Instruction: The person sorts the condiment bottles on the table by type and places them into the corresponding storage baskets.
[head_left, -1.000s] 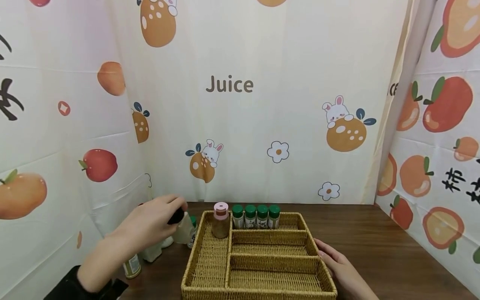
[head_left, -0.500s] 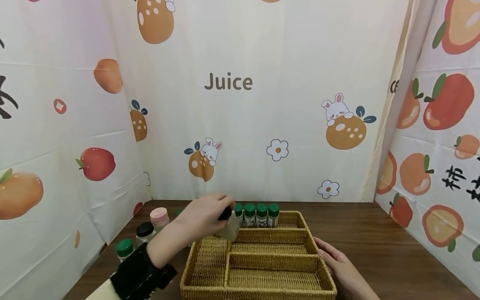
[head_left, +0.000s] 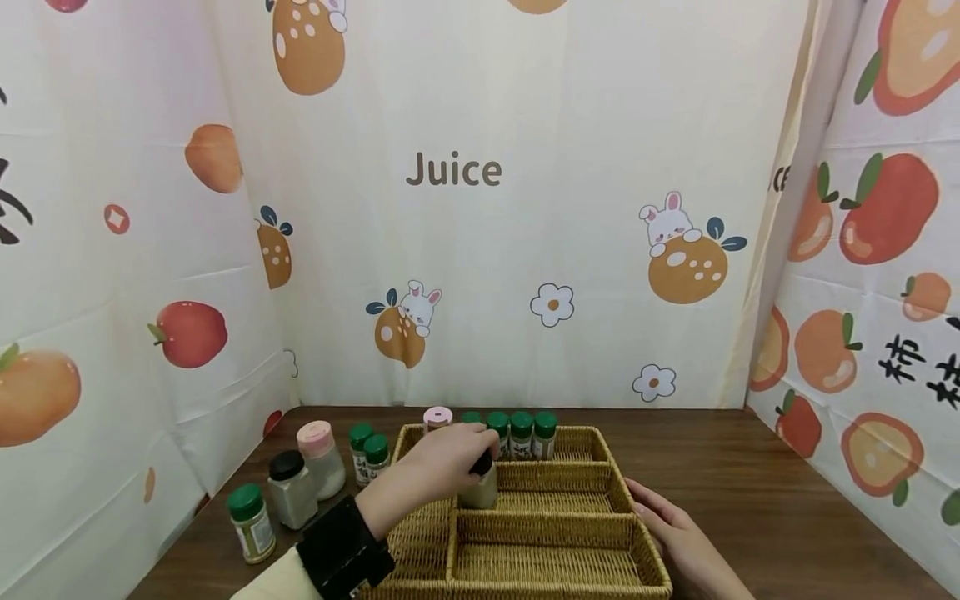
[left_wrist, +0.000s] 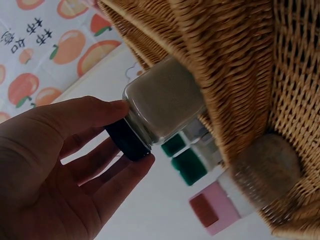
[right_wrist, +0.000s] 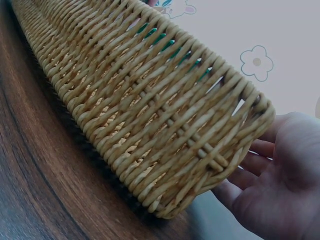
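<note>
My left hand (head_left: 438, 458) pinches the black lid of a clear seasoning jar (head_left: 480, 490) with pale contents. The jar is at the left end of the middle right compartment of a woven basket (head_left: 555, 557). In the left wrist view, thumb and fingers are around the lid, and a woven wall hides the jar's lower end (left_wrist: 165, 95); whether it touches the bottom I cannot tell. My right hand (head_left: 682, 533) rests against the basket's right side, its fingers partly hidden behind the corner in the right wrist view.
Several green-lidded bottles (head_left: 521, 437) stand in the back compartment. A pink-topped bottle (left_wrist: 250, 185) is in the long left compartment. Left of the basket stand a green-lidded jar (head_left: 253, 525), a black-lidded jar (head_left: 292, 492), a pink-lidded jar (head_left: 322, 462) and two green-lidded bottles (head_left: 367, 454).
My left hand has carried the black-lidded jar rightward from the table left of the basket, over the left compartment, and lowered it toward the middle right compartment. My right hand has stayed at the basket.
</note>
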